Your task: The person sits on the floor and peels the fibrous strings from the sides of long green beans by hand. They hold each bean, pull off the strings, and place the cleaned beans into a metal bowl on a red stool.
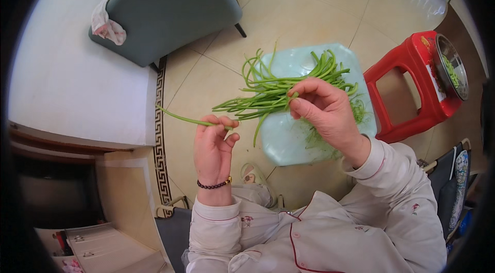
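Note:
My left hand (214,149), with a dark beaded bracelet at its wrist, holds a long green garlic scape (180,118) that points out to the left. Between the thumb and forefinger of my right hand (326,112) is a short green stem piece (294,95). Below my right hand a bundle of garlic scapes (263,99) lies across a pale blue-green plastic stool (282,139), several ends reaching past its left edge. Thin green shreds (359,109) are scattered over the stool's right part.
To the right stands a red plastic stool (410,122) bearing a steel bowl (466,75) with cut green pieces (450,71) inside. A grey-green chair (174,9) with a cloth (106,25) draped on it stands at upper left. A white cabinet (104,246) is at lower left.

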The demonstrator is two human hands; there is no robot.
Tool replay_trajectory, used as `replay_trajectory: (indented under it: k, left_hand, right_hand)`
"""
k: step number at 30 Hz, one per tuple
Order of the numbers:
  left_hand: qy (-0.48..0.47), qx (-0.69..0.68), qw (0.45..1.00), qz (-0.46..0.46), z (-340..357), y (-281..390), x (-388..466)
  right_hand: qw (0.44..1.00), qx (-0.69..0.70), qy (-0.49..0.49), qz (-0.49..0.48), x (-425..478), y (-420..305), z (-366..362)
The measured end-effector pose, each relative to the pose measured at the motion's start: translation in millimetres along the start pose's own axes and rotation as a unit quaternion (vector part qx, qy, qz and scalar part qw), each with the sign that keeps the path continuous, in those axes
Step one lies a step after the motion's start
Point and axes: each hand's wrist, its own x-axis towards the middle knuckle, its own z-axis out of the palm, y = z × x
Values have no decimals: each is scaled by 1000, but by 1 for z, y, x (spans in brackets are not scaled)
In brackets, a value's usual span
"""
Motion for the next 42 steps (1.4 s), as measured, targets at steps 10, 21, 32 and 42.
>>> replay_trajectory:
  k: [10,21,32,42]
  left_hand:
    - [-154,-109,970,-156,25,-30,-21]
    - [-113,-23,986,-123,11,-20,-12]
    - [-148,125,971,-142,12,-14,-14]
    - [-177,103,971,-121,11,-9,-14]
  right_hand:
    - [959,-269,-37,-79,-11,13,12]
    - [900,-398,-86,-155,-8,12,9]
    - [845,-481,-113,-204,-10,2,8]
    - [839,-543,-14,-34,10,-33,-29]
